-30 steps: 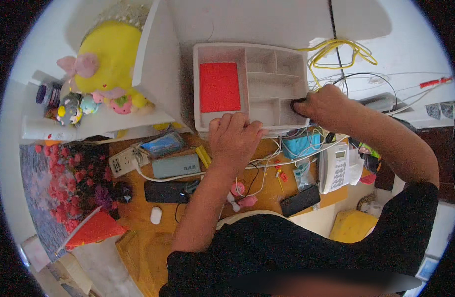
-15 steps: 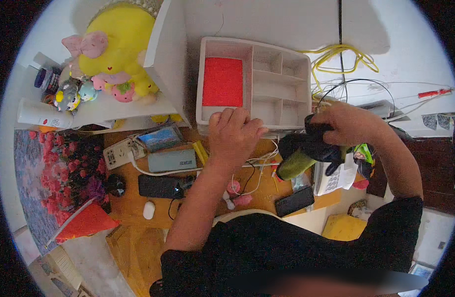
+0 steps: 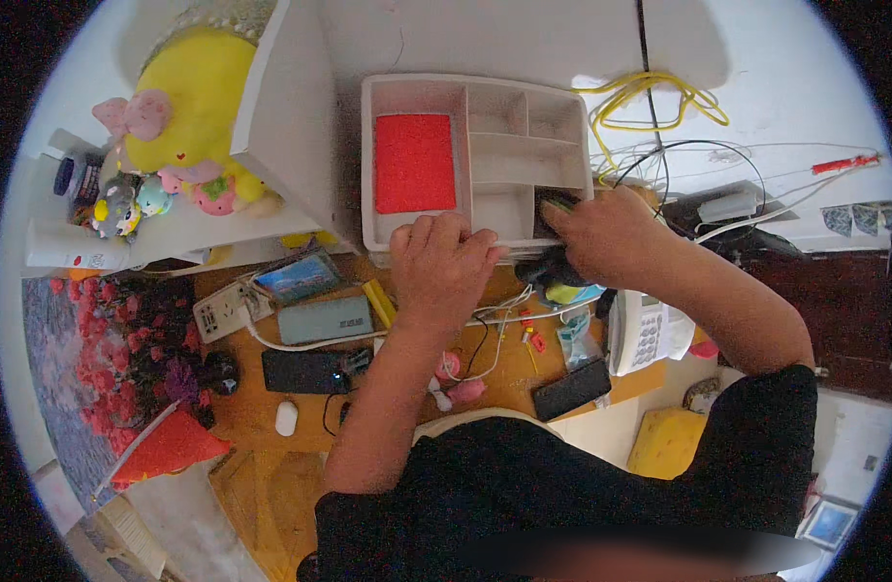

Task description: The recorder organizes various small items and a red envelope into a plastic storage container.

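A white divided storage box (image 3: 528,173) stands at the back of the desk, with a flat red sheet (image 3: 414,163) in its large left compartment. The fingers of my left hand (image 3: 441,267) curl over its front rim. At the front right compartment, my right hand (image 3: 616,238) is closed on a dark black-and-green thing (image 3: 546,218), partly inside the compartment. My fingers hide much of it, so its kind is unclear. More black material (image 3: 553,267) shows just outside the box, below that hand; whether it joins the held thing I cannot tell.
A white desk telephone (image 3: 645,335), a dark phone (image 3: 572,388), loose cables and small items cover the desk's right side. To the left lie a power strip (image 3: 223,310), a grey-blue box (image 3: 324,320) and a black device (image 3: 303,371). Plush toys (image 3: 189,107) fill the shelf.
My right hand has moved left from beside the box to its front right compartment, bringing the black-and-green thing along. My left hand stays on the front rim. The whole view has shifted slightly.
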`<state>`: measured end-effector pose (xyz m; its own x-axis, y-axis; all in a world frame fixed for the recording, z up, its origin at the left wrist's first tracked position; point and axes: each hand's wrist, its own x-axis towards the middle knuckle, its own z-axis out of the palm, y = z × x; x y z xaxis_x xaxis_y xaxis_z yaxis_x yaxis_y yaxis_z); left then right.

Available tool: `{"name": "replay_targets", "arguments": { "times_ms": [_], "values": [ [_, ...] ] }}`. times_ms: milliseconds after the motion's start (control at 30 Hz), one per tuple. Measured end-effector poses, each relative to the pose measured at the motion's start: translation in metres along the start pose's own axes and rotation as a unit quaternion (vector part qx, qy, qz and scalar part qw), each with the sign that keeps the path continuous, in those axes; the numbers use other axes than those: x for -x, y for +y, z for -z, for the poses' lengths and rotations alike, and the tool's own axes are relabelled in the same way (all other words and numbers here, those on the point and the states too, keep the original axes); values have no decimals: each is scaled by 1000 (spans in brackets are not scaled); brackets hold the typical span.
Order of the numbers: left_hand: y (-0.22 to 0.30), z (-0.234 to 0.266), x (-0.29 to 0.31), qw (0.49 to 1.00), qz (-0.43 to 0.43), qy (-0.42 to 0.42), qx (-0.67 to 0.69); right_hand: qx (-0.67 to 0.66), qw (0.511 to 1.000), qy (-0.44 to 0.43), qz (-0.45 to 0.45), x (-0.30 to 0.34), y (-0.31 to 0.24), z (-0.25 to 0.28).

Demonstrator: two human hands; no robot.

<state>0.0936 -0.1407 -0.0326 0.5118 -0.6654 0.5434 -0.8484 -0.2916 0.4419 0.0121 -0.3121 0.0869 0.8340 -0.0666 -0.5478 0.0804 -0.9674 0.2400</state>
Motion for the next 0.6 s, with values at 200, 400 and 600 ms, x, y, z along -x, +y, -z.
{"name": "replay_targets", "arguments": {
  "times_ms": [200,400,600],
  "values": [
    [6,-1,2,1000,13,-1,-9,-11,998,-14,-64,-5,-2,-8],
    [0,-3,2,1000,0,7,-7,-20,998,-39,-41,-10,-6,1],
    [0,4,-1,1000,-10,0,1,-104,994,-20,-15,-19,2,2]
  ]
}}
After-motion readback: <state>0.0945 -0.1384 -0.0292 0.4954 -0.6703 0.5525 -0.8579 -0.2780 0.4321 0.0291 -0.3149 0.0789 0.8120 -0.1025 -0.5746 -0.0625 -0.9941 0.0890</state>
